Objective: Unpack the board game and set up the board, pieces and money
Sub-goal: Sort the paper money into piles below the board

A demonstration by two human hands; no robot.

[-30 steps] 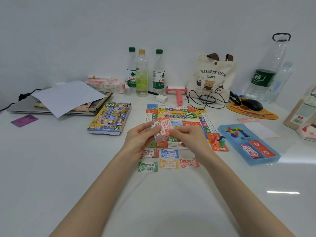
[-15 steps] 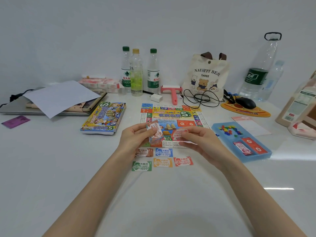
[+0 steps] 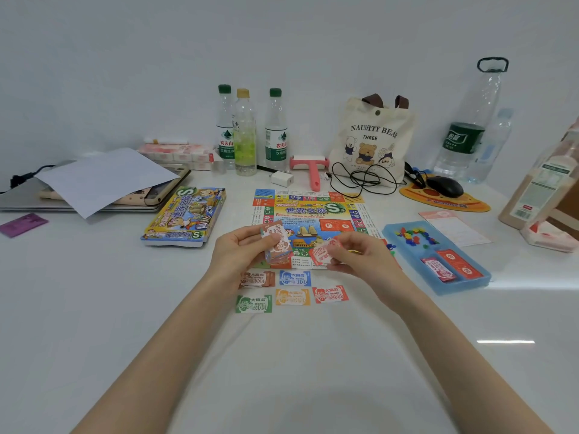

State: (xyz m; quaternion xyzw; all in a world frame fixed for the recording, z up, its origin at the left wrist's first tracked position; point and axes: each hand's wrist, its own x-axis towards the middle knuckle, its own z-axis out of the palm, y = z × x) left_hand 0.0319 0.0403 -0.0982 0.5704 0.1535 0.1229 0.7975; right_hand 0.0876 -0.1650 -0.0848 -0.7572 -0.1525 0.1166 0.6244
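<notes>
The left hand [image 3: 241, 253] grips a thin stack of notes [image 3: 276, 245] over the near edge of the board [image 3: 316, 211], thumb across its face. The right hand [image 3: 363, 260] pinches a single red note [image 3: 322, 253] between thumb and fingertips, just beside the stack but clear of it. The step looks like sorting money by colour, so the note probably belongs on the red pile [image 3: 330, 294], which lies on the table just below the right hand, beside the orange pile [image 3: 293, 296]. To do it well, the person should check that only one sheet has come away, lay it flat and squared on its match, and keep the left thumb firm so the stack does not fan or slip. The blue tray [image 3: 460, 286] with coloured pieces [image 3: 413, 238] sits to the right, touched by neither hand.

A second ago both hands met on the stack, the right one working at its top note. Half a second ago the note was already peeled free — now it is held apart from the stack, and the piles on the table lie as before.
</notes>
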